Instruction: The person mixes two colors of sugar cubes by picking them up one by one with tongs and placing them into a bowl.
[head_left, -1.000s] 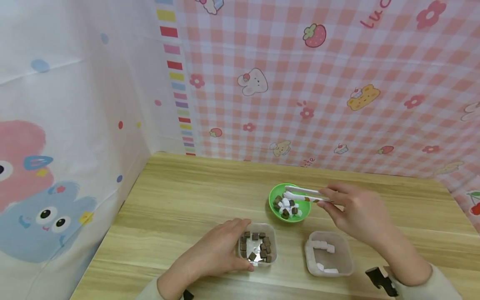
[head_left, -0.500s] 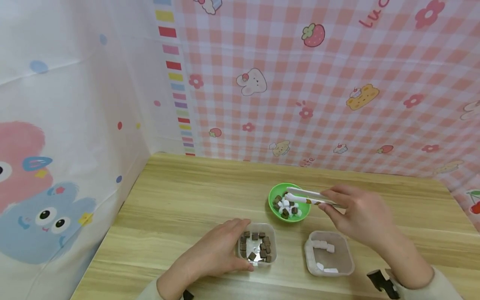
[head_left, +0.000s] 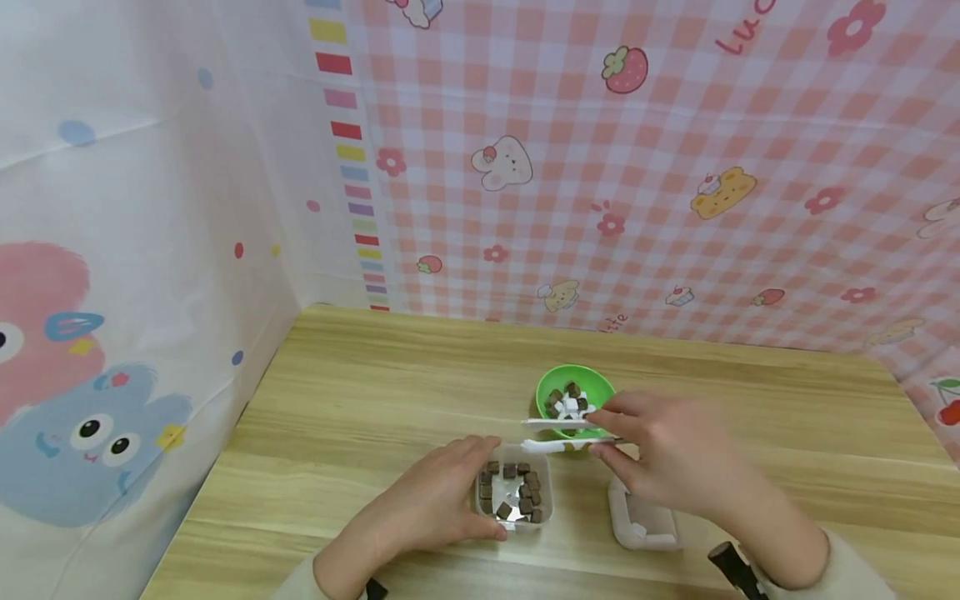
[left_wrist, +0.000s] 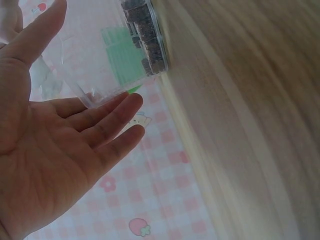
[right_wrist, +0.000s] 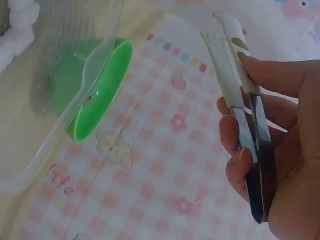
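Observation:
My left hand [head_left: 431, 504] steadies a clear plastic container [head_left: 551, 498] of small brown cubes [head_left: 531, 485], thumb at its near side and fingertips at its far corner. In the left wrist view the lower fingers [left_wrist: 112, 122] are spread and fairly straight. My right hand [head_left: 678, 454] pinches a pair of tongs [right_wrist: 250, 115] with white tips and a metal handle. Their tips stand apart with nothing between them, near the far rim of the brown-cube container. Behind them a green bowl [head_left: 592, 379] holds mixed white and brown cubes; the tongs and hand partly cover it.
Below my right hand stands a second plastic container [head_left: 621, 521] with white pieces, partly hidden by the hand. Everything rests on a wood-grain table [head_left: 375, 375]. A pink checked cloth [head_left: 637, 167] hangs behind it, and a white printed cloth [head_left: 172, 208] at the left.
My right hand has carried the tongs out of the green bowl, left and towards me, to the brown-cube container; it now covers part of the white-piece container. The left hand keeps its place.

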